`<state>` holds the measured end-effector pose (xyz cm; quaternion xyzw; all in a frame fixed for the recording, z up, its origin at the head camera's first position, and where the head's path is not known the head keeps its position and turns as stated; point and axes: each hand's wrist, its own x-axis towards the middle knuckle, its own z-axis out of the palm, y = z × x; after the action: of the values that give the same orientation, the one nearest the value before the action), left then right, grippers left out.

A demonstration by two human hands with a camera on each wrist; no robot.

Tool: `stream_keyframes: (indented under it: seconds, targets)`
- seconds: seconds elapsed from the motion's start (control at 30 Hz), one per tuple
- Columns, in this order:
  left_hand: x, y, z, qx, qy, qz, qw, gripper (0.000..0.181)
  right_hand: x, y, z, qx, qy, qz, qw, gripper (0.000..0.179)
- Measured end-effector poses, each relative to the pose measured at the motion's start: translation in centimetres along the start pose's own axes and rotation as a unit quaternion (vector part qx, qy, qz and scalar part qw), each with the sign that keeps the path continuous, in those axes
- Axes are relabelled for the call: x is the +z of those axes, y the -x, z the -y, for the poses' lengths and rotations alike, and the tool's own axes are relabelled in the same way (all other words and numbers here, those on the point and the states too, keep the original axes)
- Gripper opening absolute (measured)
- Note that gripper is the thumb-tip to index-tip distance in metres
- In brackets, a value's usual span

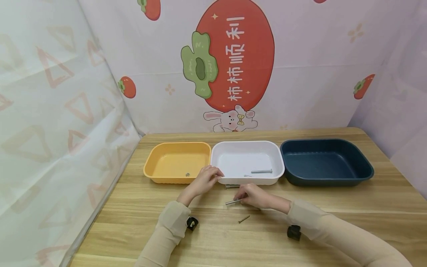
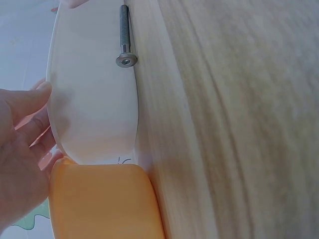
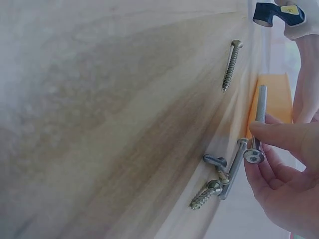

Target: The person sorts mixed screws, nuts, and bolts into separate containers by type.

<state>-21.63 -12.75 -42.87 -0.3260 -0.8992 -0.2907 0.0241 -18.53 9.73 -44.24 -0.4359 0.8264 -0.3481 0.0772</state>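
In the head view my right hand [image 1: 255,195] pinches a silver bolt [image 1: 233,202] between thumb and fingers, just above the table. The right wrist view shows this bolt [image 3: 261,107] with a round socket head near the fingertips. My left hand [image 1: 206,180] rests at the front left rim of the white tray [image 1: 217,180], fingers loosely bent over the edge. Another bolt [image 1: 232,186] lies on the table against the tray's front. Beside it in the right wrist view are several short screws [image 3: 202,198]. A wood screw [image 1: 244,219] lies nearer the front.
Inside the white tray lie a long bolt [image 1: 261,171] and thin small pieces [image 1: 248,175]. The yellow tray [image 1: 156,180] on the left holds small metal nuts [image 1: 188,174]. A dark blue tray [image 1: 328,182] stands to the right. Patterned cloth [image 1: 300,92] hangs behind the table.
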Motion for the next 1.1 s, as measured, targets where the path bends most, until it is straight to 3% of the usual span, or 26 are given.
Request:
stream_keyframes:
  seconds: [0.8, 1.1]
  targets:
    - [0.0, 0.0, 0.1, 0.001, -0.002, -0.001, 1.0000, 0.009, -2.6, 1.2, 0.9, 0.003, -0.024, -0.032, 0.9992, 0.023]
    - [-0.1, 0.0, -0.1, 0.000, -0.003, 0.002, 1.0000, 0.009, -3.8, 1.2, 1.1, -0.030, -0.010, -0.065, 0.9973, 0.024]
